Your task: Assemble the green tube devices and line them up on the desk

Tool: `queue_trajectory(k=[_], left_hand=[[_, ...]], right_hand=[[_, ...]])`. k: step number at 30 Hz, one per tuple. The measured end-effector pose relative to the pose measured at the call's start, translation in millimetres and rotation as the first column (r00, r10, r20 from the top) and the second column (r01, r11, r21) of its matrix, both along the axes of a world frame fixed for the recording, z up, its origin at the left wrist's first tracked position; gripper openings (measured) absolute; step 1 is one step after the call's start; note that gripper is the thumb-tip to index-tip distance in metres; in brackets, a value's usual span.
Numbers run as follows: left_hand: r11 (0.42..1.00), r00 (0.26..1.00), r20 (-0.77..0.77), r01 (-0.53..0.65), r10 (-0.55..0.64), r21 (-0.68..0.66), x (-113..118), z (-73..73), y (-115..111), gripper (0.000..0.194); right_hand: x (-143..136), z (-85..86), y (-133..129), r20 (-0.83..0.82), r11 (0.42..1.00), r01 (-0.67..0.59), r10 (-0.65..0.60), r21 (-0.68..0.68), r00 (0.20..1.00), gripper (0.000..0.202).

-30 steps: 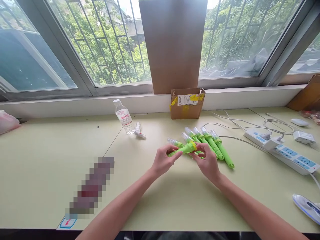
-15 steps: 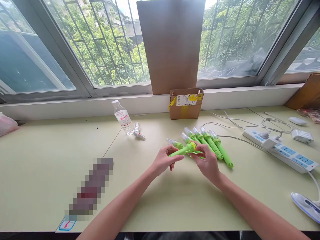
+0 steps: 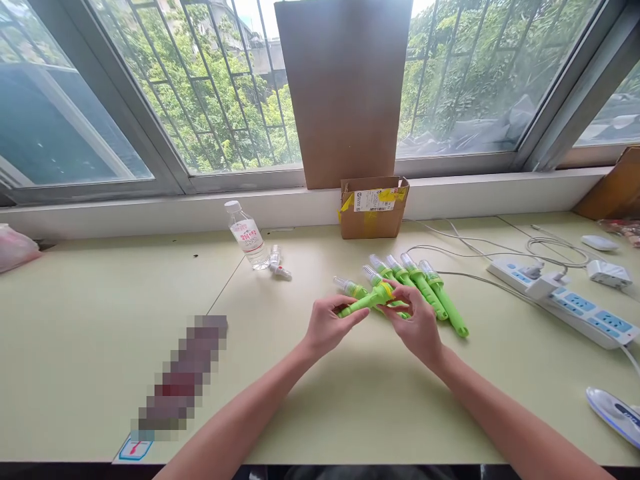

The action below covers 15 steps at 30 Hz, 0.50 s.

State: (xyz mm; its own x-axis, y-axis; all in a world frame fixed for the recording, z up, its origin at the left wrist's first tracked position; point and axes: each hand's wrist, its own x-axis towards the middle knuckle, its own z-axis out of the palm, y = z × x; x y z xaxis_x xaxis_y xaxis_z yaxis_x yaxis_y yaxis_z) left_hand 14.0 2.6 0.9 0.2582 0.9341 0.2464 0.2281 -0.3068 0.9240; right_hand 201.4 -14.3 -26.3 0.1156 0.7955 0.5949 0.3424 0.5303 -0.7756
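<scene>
Above the table, I hold a green plastic stick (image 3: pixel 367 302) with a flared head and a yellow ring at its right end. My left hand (image 3: pixel 325 325) is closed round the narrow handle end. The fingers of my right hand (image 3: pixel 416 327) pinch the yellow-ringed end, and partly hide it. Several more green sticks with clear ribbed caps, among them the rightmost stick (image 3: pixel 447 303), lie just beyond and to the right of my hands. Part of this group is covered by my fingers and the held stick.
A water bottle (image 3: pixel 248 237) stands behind to the left, beside small clear pieces (image 3: pixel 280 267). An open cardboard box (image 3: pixel 375 223) is at the back. A power strip (image 3: pixel 565 300) with cables lies on the right. A blurred dark object (image 3: pixel 183 377) lies front left.
The fingers of my left hand have closed further round the handle. The held stick stays in almost the same place, and the view has shifted very slightly.
</scene>
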Motion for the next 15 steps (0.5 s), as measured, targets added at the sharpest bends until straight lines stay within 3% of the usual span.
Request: queue_trajectory(k=[9, 15], left_hand=[[0.971, 0.993, 0.104, 0.071, -0.049, -0.227, -3.9, 11.1, 2.0, 0.030], [0.951, 0.987, 0.113, 0.144, -0.117, -0.274, -5.5, 10.4, 2.7, 0.037]], right_hand=[[-4.3, 1.9, -2.9, -0.003, 0.997, 0.057, -0.057, 0.055, 0.998, 0.015], [-2.8, 2.4, -0.9, 0.031, 0.998, -0.003, 0.001, 0.070, 1.000, 0.022]])
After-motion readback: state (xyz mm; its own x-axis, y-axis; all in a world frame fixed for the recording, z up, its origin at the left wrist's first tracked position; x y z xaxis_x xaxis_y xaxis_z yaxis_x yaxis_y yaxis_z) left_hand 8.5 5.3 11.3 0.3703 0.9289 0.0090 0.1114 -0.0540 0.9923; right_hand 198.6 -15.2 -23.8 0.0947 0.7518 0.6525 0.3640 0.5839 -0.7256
